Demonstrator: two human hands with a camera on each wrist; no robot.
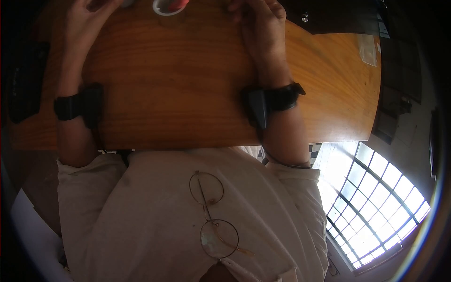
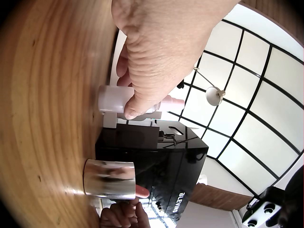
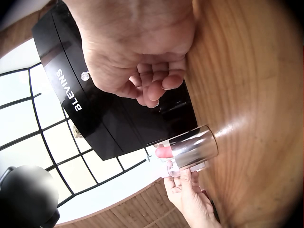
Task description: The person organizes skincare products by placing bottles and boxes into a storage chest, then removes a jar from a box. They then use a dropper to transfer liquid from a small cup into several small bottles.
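Note:
My left hand (image 2: 161, 61) grips a small translucent whitish bottle (image 2: 111, 99) with a pink top (image 2: 174, 103), thumb on one side and fingers on the other. The bottle stands upright, its base close to the wooden table. Between the hands is a shiny metal cup (image 2: 110, 179), with a red-pink rounded piece (image 3: 164, 152) sticking out of its mouth. My right hand (image 3: 137, 57) rests at the table surface in front of a black box, fingers loosely curled with nothing held. In the head view the left hand (image 1: 89, 19) and right hand (image 1: 265, 33) are partly cut off at the top edge.
Behind the cup stands a glossy black box (image 3: 128, 118) lettered BLEVINS. A white object (image 2: 109, 120) is beside the bottle. A clear plastic piece (image 1: 368, 49) lies near the table's right edge. A dark object (image 1: 29, 80) sits at the left. Glasses (image 1: 206, 197) hang on the shirt.

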